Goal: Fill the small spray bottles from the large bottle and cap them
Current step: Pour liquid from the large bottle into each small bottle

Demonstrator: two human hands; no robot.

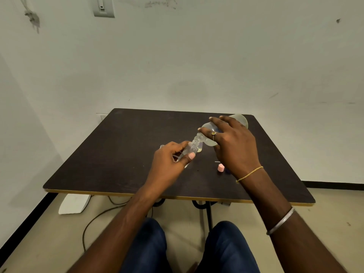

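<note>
My left hand [171, 159] grips a small clear spray bottle [190, 147], tilted with its open neck pointing up and to the right. My right hand [232, 140] holds the large clear bottle [239, 120] tipped on its side, its threaded mouth [200, 137] touching the small bottle's neck. Pale yellowish liquid shows in the large bottle. Behind the small bottle's neck stands another small bottle [199, 149] with yellowish liquid, mostly hidden. A pink cap [221, 167] lies on the table under my right wrist, with a dark blue cap [227, 170] partly hidden beside it.
The dark table [118, 154] has a light wooden front edge. A further small clear item [162, 146] peeks out behind my left hand. The wall stands right behind the table. Below are my knees, cables and a white object [73, 203] on the floor.
</note>
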